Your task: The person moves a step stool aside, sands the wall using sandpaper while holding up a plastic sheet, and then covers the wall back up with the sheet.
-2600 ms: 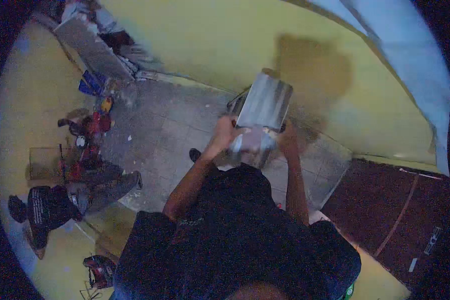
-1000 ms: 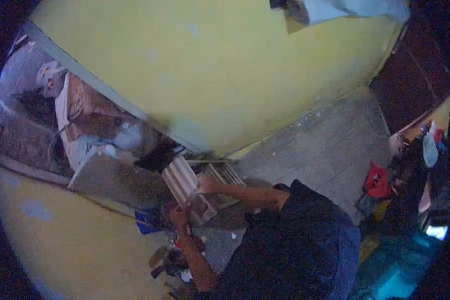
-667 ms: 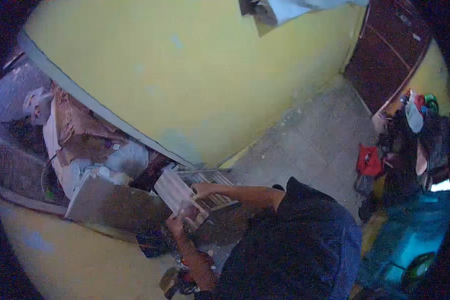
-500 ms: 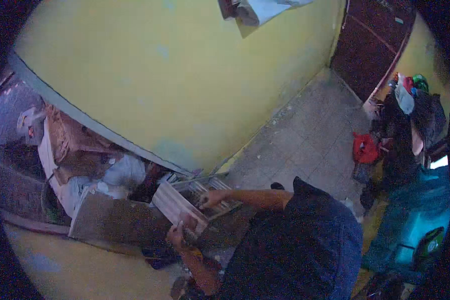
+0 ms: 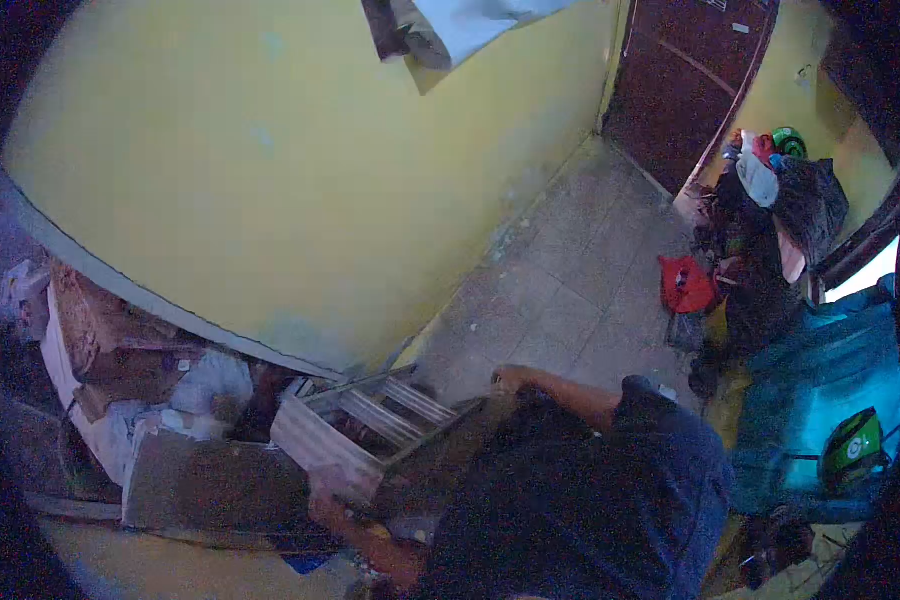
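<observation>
A light metal stepladder [image 5: 390, 415] with flat ribbed steps stands tilted in front of me, its broad top step toward the left. My left hand [image 5: 330, 492] is closed at the near lower edge of that top step, slightly blurred. Beyond the steps, by the ladder's right end, my right hand [image 5: 512, 379] has its fingers curled. What those fingers hold, if anything, is hidden. My dark shirt [image 5: 590, 490] covers the ladder's lower part.
Beside the ladder lies a brown cardboard box [image 5: 215, 485] with white plastic bags [image 5: 215, 385] behind it. A yellow wall [image 5: 270, 200] rises ahead. Across the tiled floor [image 5: 560, 280] are a red bag [image 5: 686, 285], piled bags, a brown door [image 5: 680, 90] and teal cloth [image 5: 800, 400].
My right hand has moved off the ladder's steps toward its right end. My left hand has shifted down and left with the ladder's top. The whole view has turned slightly.
</observation>
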A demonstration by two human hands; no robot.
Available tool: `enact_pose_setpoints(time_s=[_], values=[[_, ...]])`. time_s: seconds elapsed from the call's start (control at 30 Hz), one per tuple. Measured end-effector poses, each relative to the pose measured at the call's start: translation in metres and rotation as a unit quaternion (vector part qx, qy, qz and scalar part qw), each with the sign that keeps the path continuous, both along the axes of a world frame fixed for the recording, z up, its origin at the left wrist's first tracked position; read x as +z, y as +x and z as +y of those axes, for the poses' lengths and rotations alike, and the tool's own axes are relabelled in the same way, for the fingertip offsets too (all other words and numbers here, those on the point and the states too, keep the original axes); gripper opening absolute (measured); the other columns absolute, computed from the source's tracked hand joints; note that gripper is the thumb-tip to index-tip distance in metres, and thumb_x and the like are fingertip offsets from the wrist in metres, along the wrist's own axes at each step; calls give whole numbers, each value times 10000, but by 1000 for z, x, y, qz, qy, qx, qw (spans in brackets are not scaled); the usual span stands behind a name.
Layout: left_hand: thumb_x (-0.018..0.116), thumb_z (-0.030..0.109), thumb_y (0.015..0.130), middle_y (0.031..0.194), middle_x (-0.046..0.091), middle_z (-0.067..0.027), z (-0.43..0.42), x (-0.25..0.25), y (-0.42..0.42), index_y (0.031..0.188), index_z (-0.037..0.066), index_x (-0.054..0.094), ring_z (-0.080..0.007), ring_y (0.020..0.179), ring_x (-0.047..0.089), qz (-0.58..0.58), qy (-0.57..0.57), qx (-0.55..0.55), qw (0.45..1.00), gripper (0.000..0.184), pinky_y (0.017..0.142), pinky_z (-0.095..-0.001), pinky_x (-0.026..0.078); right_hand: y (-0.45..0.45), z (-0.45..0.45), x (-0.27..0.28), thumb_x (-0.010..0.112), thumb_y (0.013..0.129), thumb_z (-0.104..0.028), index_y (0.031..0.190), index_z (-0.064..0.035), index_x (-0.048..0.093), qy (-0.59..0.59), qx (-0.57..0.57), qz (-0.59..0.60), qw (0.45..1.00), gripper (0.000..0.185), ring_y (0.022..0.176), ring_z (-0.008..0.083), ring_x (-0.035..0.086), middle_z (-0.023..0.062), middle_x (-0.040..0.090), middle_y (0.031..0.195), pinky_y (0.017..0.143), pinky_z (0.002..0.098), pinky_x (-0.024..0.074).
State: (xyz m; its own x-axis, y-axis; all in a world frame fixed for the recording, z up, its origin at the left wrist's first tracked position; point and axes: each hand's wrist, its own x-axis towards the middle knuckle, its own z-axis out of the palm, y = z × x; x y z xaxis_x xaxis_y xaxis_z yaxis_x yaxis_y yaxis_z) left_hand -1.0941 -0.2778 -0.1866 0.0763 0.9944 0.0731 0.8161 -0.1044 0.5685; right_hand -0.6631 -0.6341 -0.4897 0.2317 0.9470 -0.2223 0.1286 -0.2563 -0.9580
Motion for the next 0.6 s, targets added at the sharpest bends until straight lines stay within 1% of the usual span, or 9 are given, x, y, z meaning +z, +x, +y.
enact_pose_setpoints(time_s=[0.1, 0.2, 0.27, 0.3, 0.37, 0.43, 0.5, 0.57, 0.6], values=[[717, 185, 790, 920, 656, -127, 17, 20, 20, 973, 45, 704, -264, 901, 600, 28, 89, 11, 996, 231, 816, -379, 470, 30, 19, 145, 557, 902, -405, 1107, -56, 593, -162, -32, -4, 986, 407, 717, 163, 605, 71, 662, 930, 685, 336, 500], [719, 173, 783, 929, 650, -123, 10, 47, 98, 963, 47, 705, -263, 921, 593, 7, 166, -69, 984, 220, 830, -378, 465, 45, 44, 315, 511, 927, -465, 1141, -56, 574, -175, -109, 143, 968, 466, 744, 123, 602, 47, 642, 957, 698, 311, 506], [720, 164, 778, 935, 646, -120, -5, 59, 178, 956, 48, 706, -262, 934, 589, -24, 177, -170, 969, 213, 840, -378, 462, 57, 69, 272, 435, 938, -546, 1132, -67, 581, -78, -112, 245, 960, 536, 775, 162, 628, 72, 649, 1007, 700, 319, 528], [720, 160, 776, 938, 644, -118, -18, 68, 220, 953, 49, 706, -262, 941, 587, -39, 173, -223, 958, 210, 845, -378, 461, 70, 74, 283, 435, 938, -546, 1132, -67, 581, -79, -104, 244, 961, 536, 775, 162, 628, 72, 649, 1007, 700, 319, 528], [721, 152, 771, 945, 640, -116, -49, 81, 318, 946, 50, 707, -261, 954, 582, -61, 147, -364, 918, 203, 854, -378, 457, 102, 74, 333, 373, 958, -546, 1144, -91, 575, -68, -119, 442, 887, 531, 812, 193, 650, 91, 651, 1051, 706, 344, 550], [723, 144, 766, 951, 637, -113, -89, 92, 410, 939, 52, 707, -261, 967, 578, -76, 108, -516, 846, 197, 864, -378, 454, 147, 66, 349, 375, 966, -519, 1170, -90, 556, -49, -62, 531, 843, 508, 826, 202, 653, 103, 644, 1078, 689, 338, 557], [739, 127, 713, 978, 592, -99, -120, 105, 482, 862, 52, 695, -252, 1008, 542, -149, -49, -644, 749, 173, 888, -375, 433, 188, 54, 339, 377, 974, -493, 1195, -89, 537, -29, -10, 611, 791, 488, 841, 212, 657, 115, 637, 1106, 672, 332, 563], [744, 143, 715, 971, 586, -104, -155, 106, 538, 881, 50, 692, -259, 995, 551, -41, -73, -647, 758, 197, 888, -369, 438, 224, 34, 293, 413, 988, -397, 1246, -91, 495, 14, -35, 675, 736, 408, 833, 193, 655, 103, 630, 1103, 627, 317, 565], [744, 143, 715, 971, 586, -104, -165, 106, 557, 881, 50, 692, -259, 995, 551, -41, -78, -646, 758, 197, 888, -369, 438, 239, 14, 272, 497, 965, -299, 1254, -95, 498, 63, -88, 643, 758, 354, 847, 157, 647, 64, 632, 1053, 594, 302, 553]])
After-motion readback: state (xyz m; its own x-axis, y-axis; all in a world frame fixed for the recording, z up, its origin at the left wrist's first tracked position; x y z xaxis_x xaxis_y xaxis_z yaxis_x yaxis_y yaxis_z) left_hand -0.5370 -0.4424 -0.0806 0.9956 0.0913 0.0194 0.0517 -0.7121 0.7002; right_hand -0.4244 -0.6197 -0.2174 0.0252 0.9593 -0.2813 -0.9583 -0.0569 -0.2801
